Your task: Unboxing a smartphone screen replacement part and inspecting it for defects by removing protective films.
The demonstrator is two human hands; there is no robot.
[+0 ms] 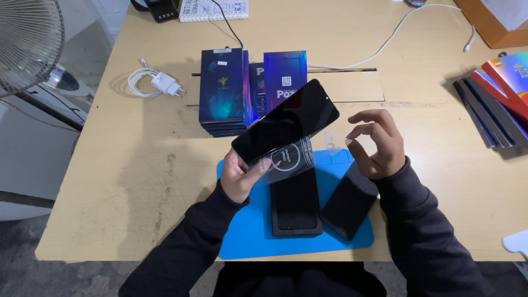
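Note:
My left hand (pixel 242 176) grips a black phone screen panel (pixel 286 122) by its lower end and holds it tilted above the blue mat (pixel 242 225). A clear protective film (pixel 294 159) with a round printed mark hangs off the panel's lower edge. My right hand (pixel 379 143) is just right of the panel, with thumb and fingers pinched on a small clear tab (pixel 334 144) of film. Below the hands, a black tray (pixel 296 204) and a black foam pad (pixel 349 201) lie on the mat.
Stacks of blue phone-part boxes (pixel 223 88) stand behind the mat. A white charger with coiled cable (pixel 159 82) lies at the left, more flat boxes (pixel 495 104) at the right edge. A fan (pixel 27 44) stands off the table's left side.

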